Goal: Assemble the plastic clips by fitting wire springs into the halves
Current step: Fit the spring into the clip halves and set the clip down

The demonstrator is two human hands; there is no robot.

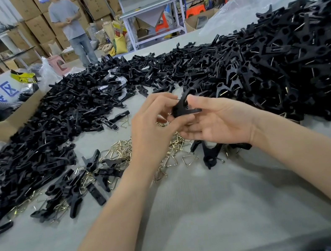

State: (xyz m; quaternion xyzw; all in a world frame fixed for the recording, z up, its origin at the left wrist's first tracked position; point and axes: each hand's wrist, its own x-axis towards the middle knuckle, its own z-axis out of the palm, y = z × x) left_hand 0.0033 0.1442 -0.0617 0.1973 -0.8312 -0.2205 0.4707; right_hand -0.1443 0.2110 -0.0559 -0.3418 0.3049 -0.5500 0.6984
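A black plastic clip [183, 105] is held up between both hands above the table. My left hand [151, 127] pinches it from the left with curled fingers. My right hand [216, 120] holds it from the right, thumb on top and palm turned up. Brass-coloured wire springs [120, 148] lie scattered on the grey table [197, 208] beneath the hands. Loose black clip halves [53, 123] are heaped to the left and behind. A big mound of assembled clips [292, 58] with wires showing fills the right side.
A cardboard box [5, 127] stands at the left behind the halves. One assembled clip [209, 153] lies under my right wrist. A clear plastic bag [249, 4] sits at the far right. A person [72, 26] stands in the background among stacked cartons.
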